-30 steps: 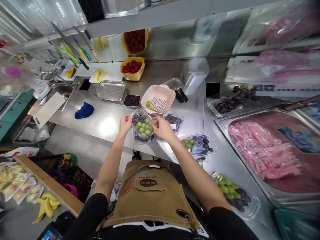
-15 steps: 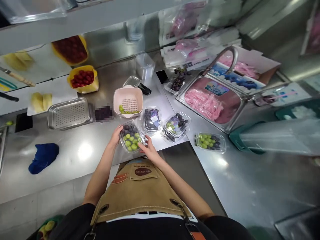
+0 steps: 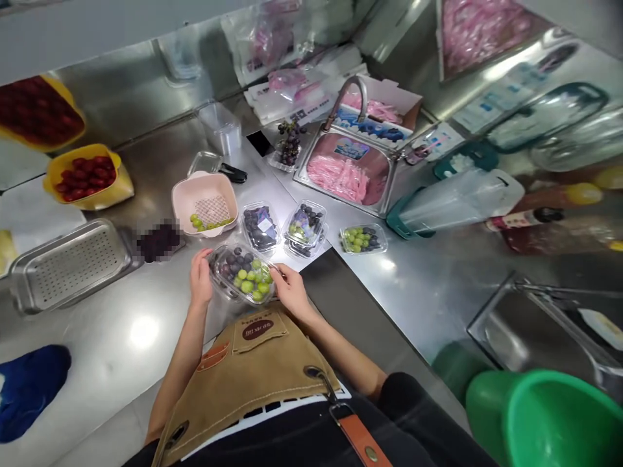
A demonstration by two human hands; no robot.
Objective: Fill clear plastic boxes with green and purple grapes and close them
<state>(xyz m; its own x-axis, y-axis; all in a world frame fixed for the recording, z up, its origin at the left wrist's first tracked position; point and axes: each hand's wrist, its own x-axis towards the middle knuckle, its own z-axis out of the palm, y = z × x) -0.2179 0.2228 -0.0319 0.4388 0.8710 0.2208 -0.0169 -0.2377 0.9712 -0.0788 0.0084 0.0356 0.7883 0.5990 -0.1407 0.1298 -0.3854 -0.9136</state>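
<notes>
Between my two hands is a clear plastic grape box, tilted, with dark grapes on its left and green grapes on its right. My left hand holds its left edge, fingers upright along the side. The thumb and fingers of my right hand grip the right edge. Just beyond stands a closed box of dark grapes with a white label. To its right, a box of mixed grapes rests on another box. A pink colander behind holds a few green grapes.
At left are a perforated steel tray, a yellow basket of red fruit and a blue cloth. Rightward are another grape box, a sink with pink packets and a green bin. Clear tubs stand at the back.
My view has swung to the right, bringing the green bin and bottles into sight. The grape box is still between my hands, now turned and held at its left and right edges.
</notes>
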